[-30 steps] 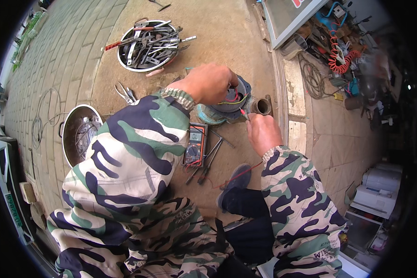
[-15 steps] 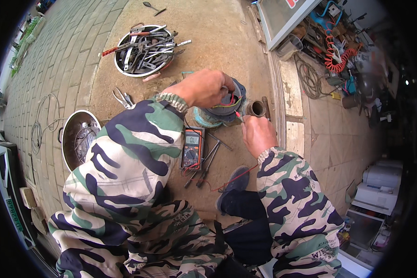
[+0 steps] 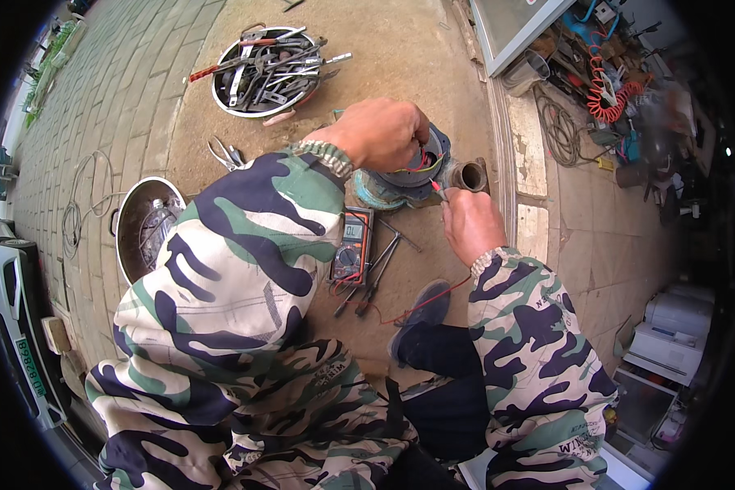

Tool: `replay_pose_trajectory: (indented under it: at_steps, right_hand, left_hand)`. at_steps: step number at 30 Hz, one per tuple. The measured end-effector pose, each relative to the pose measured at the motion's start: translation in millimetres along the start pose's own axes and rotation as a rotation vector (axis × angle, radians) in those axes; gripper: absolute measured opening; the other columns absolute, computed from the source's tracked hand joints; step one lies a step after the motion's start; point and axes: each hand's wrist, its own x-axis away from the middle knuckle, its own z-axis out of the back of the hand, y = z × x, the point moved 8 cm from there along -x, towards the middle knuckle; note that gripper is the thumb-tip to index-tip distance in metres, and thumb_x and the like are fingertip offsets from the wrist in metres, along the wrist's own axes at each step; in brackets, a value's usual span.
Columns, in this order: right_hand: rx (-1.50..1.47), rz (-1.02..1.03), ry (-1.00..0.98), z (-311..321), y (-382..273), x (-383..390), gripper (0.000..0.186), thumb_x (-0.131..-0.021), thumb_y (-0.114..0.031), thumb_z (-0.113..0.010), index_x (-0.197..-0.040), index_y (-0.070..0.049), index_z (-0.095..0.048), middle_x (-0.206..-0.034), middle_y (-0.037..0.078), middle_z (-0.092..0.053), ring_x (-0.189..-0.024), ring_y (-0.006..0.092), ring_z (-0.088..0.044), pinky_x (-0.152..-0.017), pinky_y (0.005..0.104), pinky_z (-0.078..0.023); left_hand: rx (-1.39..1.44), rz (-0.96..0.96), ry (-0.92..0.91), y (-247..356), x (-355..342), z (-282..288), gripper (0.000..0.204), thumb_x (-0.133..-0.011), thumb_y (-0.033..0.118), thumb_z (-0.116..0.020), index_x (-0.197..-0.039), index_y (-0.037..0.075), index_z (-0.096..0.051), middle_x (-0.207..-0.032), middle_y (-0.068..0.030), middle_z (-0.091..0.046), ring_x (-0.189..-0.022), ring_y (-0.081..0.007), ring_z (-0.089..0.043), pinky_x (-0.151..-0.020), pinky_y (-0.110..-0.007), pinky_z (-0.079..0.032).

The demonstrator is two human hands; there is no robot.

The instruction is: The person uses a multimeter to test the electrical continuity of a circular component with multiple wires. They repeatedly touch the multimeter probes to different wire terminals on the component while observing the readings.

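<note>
My right hand (image 3: 472, 222) is closed on a red multimeter probe (image 3: 438, 189), whose tip is at the near rim of the round, open motor housing (image 3: 388, 186). Red and yellow wires (image 3: 425, 164) show inside that blue-grey housing. Over its far left side reaches my left hand (image 3: 381, 135), fingers pinched together down in the opening; what they grip is hidden. On the ground just nearer to me lies an orange and black multimeter (image 3: 350, 245), its screen lit, with a red lead (image 3: 400, 317) running toward my right hand.
A bowl heaped with wrenches and other tools (image 3: 269, 72) stands at the far left. Pliers (image 3: 225, 153) lie nearer, and a second metal pan (image 3: 135, 233) sits left of my sleeve. T-handled tools (image 3: 377, 273) rest beside the meter. A pipe stub (image 3: 469, 175) stands right of the housing.
The whole view has shifted, so things sit farther right and mostly higher. Both hands keep nearly the same places at the housing, the right one still with the probe.
</note>
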Motion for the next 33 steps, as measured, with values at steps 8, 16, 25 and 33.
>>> replay_pose_trajectory:
  at_steps: [8, 16, 25, 33]
  right_hand:
    - [-0.009, 0.012, 0.000, -2.3, -3.2, -1.9, 0.013, -0.095, -0.012, -0.068, -0.097, 0.000, -0.074, -0.083, 0.030, -0.070, -0.083, 0.0501, -0.070, -0.075, 0.0564, -0.057]
    - [0.003, 0.020, 0.030, -2.1, 0.5, -0.1, 0.015, -0.094, -0.014, -0.066, -0.094, -0.002, -0.074, -0.082, 0.028, -0.072, -0.082, 0.0485, -0.072, -0.074, 0.0566, -0.059]
    - [0.021, -0.008, 0.013, -0.5, -6.0, 1.4, 0.014, -0.095, -0.014, -0.066, -0.095, -0.003, -0.075, -0.084, 0.028, -0.072, -0.083, 0.0490, -0.073, -0.075, 0.0569, -0.059]
    - [0.007, 0.003, 0.023, 0.3, -2.3, 0.9, 0.014, -0.094, -0.013, -0.066, -0.096, -0.002, -0.076, -0.084, 0.029, -0.072, -0.083, 0.0495, -0.073, -0.075, 0.0569, -0.059]
  left_hand:
    - [0.065, 0.067, -0.010, -7.6, 1.3, -0.7, 0.036, -0.085, 0.014, -0.063, -0.116, 0.016, -0.082, -0.113, -0.0154, -0.079, -0.107, -0.0381, -0.075, -0.092, -0.047, -0.060]
    - [0.038, 0.075, -0.021, -8.0, -1.2, -3.3, 0.034, -0.089, 0.012, -0.067, -0.119, 0.015, -0.081, -0.115, -0.0147, -0.080, -0.109, -0.0337, -0.076, -0.096, -0.044, -0.060]
    - [0.042, 0.107, -0.030, -9.6, 0.4, -1.0, 0.034, -0.088, 0.011, -0.067, -0.118, 0.017, -0.082, -0.116, -0.0135, -0.080, -0.110, -0.0329, -0.076, -0.096, -0.043, -0.060]
    - [0.059, 0.092, -0.024, -12.1, -3.7, -5.2, 0.043, -0.082, 0.009, -0.067, -0.119, 0.023, -0.083, -0.118, -0.0117, -0.080, -0.111, -0.0352, -0.075, -0.093, -0.045, -0.060]
